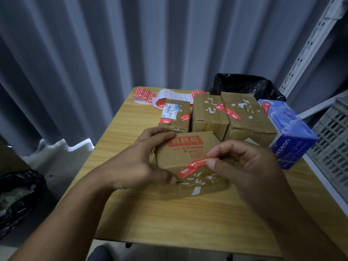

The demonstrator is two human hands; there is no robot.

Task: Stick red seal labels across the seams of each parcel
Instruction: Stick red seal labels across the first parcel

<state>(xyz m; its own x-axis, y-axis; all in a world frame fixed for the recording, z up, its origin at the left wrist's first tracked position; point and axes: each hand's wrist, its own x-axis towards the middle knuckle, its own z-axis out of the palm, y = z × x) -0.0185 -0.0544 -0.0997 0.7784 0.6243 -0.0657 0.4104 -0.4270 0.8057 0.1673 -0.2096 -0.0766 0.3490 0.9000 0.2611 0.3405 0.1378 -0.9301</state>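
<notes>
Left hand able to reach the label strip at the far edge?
Likely yes, once it lets go: left hand grips the front parcel, but bare table left of the small parcel leads to the label strip.

Red seal label point(194, 166), brown parcel point(180, 153)

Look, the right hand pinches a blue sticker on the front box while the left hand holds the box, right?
No, the sticker is red, not blue. The head view shows the right hand pinching it on the front box while the left hand holds the box.
</notes>
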